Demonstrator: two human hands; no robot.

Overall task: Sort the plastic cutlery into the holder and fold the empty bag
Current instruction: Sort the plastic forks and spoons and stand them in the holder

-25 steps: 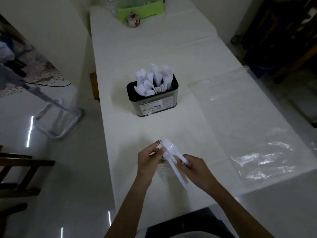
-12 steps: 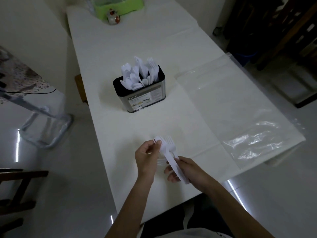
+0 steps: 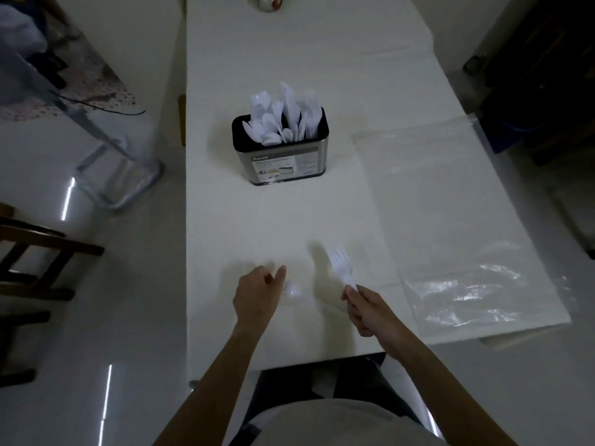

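Our right hand [image 3: 367, 312] grips a small bunch of white forks [image 3: 339, 263] by the handles, with the prongs pointing away from us. Our left hand [image 3: 257, 294] is loosely curled and holds nothing. Just beside it, 1 blurry white piece [image 3: 292, 289] lies on the long white desk [image 3: 289, 59]. The holder [image 3: 283, 159] stands in the middle of the desk, full of white cutlery [image 3: 283, 120]. The clear bag [image 3: 450, 226] lies flat on the right side of the desk. The floor [image 3: 96, 317] is pale and shiny, and a dark wooden chair [image 3: 32, 249] stands on the left.
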